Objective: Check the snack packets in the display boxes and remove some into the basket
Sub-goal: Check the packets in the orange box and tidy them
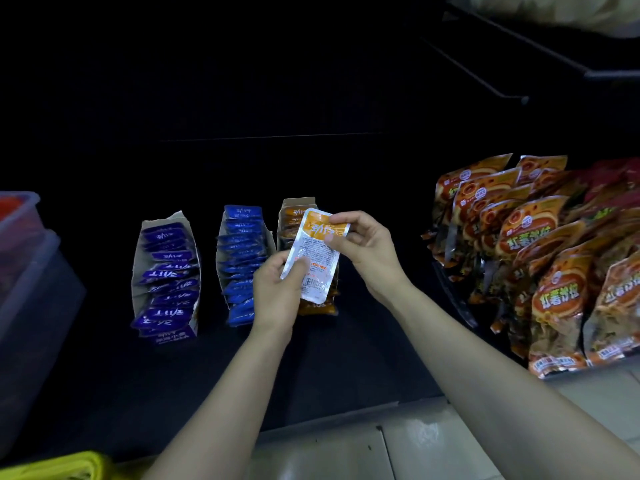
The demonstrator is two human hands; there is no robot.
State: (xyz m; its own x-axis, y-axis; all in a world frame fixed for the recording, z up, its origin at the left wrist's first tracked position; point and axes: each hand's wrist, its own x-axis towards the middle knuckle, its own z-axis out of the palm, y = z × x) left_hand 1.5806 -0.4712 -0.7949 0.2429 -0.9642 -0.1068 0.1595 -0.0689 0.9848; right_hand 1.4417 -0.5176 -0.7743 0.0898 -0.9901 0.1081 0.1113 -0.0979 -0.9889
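From the head camera, both hands meet over the orange display box [297,204], a torn-open cardboard carton that stands on a dark shelf [346,362]. They hold one orange snack packet [313,258] just above this box, hiding much of its row of packets. The packet is tilted, its orange end away from the person and its white printed face with a barcode turned up to the camera.

The left hand [277,292] grips the packet's near left edge, thumb pressed on the face and fingers curled behind. The right hand [367,247] pinches the far right corner between thumb and forefinger.

Just left of the orange box stands a blue display box [242,265] filled with blue packets, and further left a purple display box [166,275] filled with purple packets. Well to the right of the orange box lie overlapping rows of large orange-red snack bags [540,258]. Far to its left, at the frame edge, sit stacked clear plastic tubs [24,237]. Nearer the person, to the lower left, a yellow object [59,467] shows only in part, possibly the basket. A pale tiled floor [415,441] lies below the shelf edge.
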